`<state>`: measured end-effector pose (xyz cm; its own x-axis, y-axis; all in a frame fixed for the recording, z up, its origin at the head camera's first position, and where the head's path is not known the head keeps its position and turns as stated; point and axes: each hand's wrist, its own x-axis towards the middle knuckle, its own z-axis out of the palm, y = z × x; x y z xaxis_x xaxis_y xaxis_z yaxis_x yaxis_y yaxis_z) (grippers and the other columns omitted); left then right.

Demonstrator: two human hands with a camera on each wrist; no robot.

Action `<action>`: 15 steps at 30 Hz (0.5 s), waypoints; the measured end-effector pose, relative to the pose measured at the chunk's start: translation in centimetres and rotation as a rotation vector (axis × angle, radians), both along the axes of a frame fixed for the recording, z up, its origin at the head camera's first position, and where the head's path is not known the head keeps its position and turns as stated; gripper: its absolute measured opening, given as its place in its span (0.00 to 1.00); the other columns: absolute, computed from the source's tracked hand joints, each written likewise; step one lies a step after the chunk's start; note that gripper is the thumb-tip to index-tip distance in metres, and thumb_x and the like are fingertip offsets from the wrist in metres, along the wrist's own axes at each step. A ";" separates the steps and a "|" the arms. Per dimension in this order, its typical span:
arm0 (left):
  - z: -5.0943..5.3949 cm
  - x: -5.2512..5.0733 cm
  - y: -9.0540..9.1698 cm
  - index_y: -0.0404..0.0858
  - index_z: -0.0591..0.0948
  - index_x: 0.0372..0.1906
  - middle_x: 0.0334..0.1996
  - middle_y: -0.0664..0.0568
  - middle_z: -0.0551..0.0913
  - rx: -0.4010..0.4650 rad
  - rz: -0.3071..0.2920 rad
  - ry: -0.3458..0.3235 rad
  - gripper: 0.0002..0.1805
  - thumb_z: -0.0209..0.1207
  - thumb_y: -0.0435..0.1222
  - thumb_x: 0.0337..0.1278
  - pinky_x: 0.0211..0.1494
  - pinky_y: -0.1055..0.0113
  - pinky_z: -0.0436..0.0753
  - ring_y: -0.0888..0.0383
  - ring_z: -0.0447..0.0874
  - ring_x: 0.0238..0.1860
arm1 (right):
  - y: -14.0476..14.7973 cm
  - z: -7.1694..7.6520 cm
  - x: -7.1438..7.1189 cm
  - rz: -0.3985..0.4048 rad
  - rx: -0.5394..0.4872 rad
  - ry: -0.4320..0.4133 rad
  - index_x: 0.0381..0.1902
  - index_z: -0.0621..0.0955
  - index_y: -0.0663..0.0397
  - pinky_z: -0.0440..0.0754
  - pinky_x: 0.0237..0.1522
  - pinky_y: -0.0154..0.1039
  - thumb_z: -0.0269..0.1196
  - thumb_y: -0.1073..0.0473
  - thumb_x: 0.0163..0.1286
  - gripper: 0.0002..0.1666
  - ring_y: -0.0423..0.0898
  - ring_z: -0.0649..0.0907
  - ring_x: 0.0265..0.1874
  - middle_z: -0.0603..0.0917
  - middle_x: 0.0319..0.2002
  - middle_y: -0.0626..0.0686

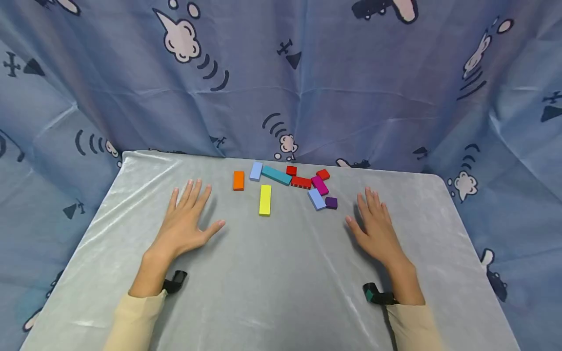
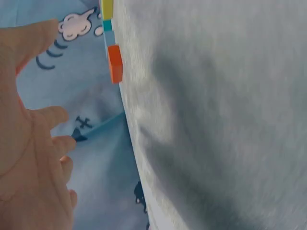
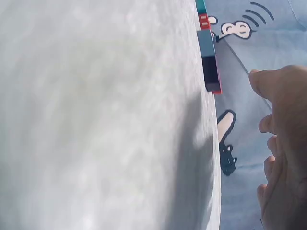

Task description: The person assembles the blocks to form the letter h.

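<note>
My left hand (image 1: 185,226) is held over the left of the table, fingers straight and spread, holding nothing. The nearest block to it is an orange one (image 1: 238,181); a long yellow block (image 1: 265,200) lies farther right. On the other side my right hand (image 1: 375,231) is also empty, its fingers extended. Close to it lie a dark purple block (image 1: 331,203), a light blue block (image 1: 316,199) and a magenta block (image 1: 320,185). In the right wrist view the purple block (image 3: 210,73) shows beyond the thumb. Shadows fall on the cloth beside both hands.
Toward the back lie another light blue block (image 1: 256,171), a long teal block (image 1: 276,175), a red brick (image 1: 301,183) and two smaller red blocks (image 1: 291,170). A pale cloth covers the table (image 1: 272,292). Blue patterned curtain (image 1: 246,112) hangs behind and at the sides.
</note>
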<state>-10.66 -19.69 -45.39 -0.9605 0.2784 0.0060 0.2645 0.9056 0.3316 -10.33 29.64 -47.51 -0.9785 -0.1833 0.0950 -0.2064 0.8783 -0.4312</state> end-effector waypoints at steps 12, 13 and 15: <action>0.1 -0.6 1.9 0.41 0.56 0.86 0.87 0.41 0.49 0.020 -0.108 0.034 0.54 0.63 0.62 0.66 0.91 0.41 0.42 0.42 0.43 0.89 | -3.2 0.6 -1.5 0.098 -0.010 -0.022 0.83 0.59 0.63 0.49 0.86 0.68 0.62 0.47 0.79 0.46 0.65 0.50 0.86 0.50 0.87 0.64; 0.1 -0.7 2.2 0.40 0.56 0.86 0.87 0.41 0.50 0.017 -0.121 0.035 0.53 0.64 0.61 0.66 0.91 0.40 0.42 0.41 0.44 0.89 | -3.5 0.7 -1.6 0.108 -0.011 -0.028 0.83 0.59 0.62 0.50 0.86 0.67 0.62 0.48 0.79 0.46 0.65 0.51 0.87 0.50 0.86 0.64; 0.1 -0.8 2.9 0.39 0.57 0.85 0.87 0.40 0.51 0.011 -0.147 0.031 0.53 0.64 0.60 0.66 0.91 0.40 0.42 0.41 0.45 0.88 | -4.0 0.8 -1.7 0.125 -0.009 -0.036 0.83 0.60 0.62 0.51 0.86 0.66 0.63 0.48 0.78 0.46 0.63 0.52 0.87 0.52 0.86 0.64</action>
